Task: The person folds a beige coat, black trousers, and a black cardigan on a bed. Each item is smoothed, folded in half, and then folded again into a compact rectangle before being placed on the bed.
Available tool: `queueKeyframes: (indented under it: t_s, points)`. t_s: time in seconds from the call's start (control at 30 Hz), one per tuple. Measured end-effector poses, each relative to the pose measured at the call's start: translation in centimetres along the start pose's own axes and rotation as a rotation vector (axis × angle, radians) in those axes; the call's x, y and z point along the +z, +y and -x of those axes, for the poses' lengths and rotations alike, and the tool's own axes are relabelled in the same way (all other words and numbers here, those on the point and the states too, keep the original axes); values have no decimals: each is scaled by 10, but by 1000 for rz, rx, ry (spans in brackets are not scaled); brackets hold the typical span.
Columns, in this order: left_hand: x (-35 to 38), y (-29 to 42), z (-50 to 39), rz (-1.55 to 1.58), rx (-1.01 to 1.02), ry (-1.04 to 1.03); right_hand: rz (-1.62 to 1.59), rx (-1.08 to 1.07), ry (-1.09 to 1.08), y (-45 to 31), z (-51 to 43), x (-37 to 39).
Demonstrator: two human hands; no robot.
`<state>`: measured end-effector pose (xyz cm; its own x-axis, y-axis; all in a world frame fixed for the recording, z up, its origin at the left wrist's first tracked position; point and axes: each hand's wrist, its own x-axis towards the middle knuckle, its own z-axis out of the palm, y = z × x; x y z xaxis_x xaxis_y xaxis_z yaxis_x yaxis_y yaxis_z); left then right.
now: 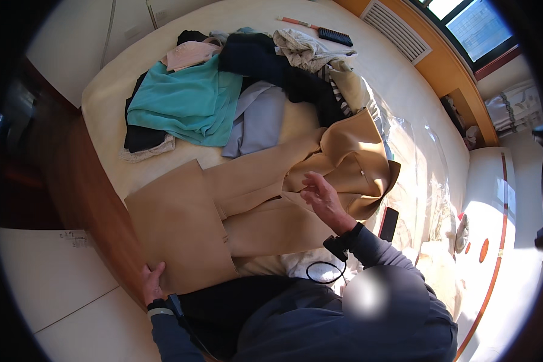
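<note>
A tan coat [181, 217] lies spread over the near part of the bed, its hem end at the left and its crumpled collar end at the right. My left hand [153, 279] rests at the coat's lower left edge, thumb apart on top of the cloth; whether the fingers under the edge grip it cannot be seen. Over the coat's right part, my right hand [321, 195] hovers or lightly rests with loosely curled fingers and nothing visible in it. Beyond the coat lie a teal garment [185, 99] and a grey garment [261, 120].
Dark clothes [253, 54], a pink garment [191, 54] and a patterned light garment [301, 47] are heaped on the bed [104, 86]. A long-handled brush [335, 36] lies at the far edge. Clear plastic [416, 149] and a dark phone-like object [389, 224] are at the right.
</note>
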<state>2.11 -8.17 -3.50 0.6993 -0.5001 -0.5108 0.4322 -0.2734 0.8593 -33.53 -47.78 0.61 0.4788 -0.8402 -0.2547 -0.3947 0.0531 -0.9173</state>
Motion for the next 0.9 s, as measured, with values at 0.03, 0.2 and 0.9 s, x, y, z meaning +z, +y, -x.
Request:
queueKeyframes:
  t_s: [0.03, 0.2, 0.9]
  points:
    - [2, 4, 3, 12, -6, 25, 103, -120, 160, 11, 3, -27]
    - [12, 25, 21, 57, -39, 115, 935, -207, 807, 58, -1, -158]
    - [36, 52, 48, 80, 82, 120, -230, 222, 565, 94, 24, -186]
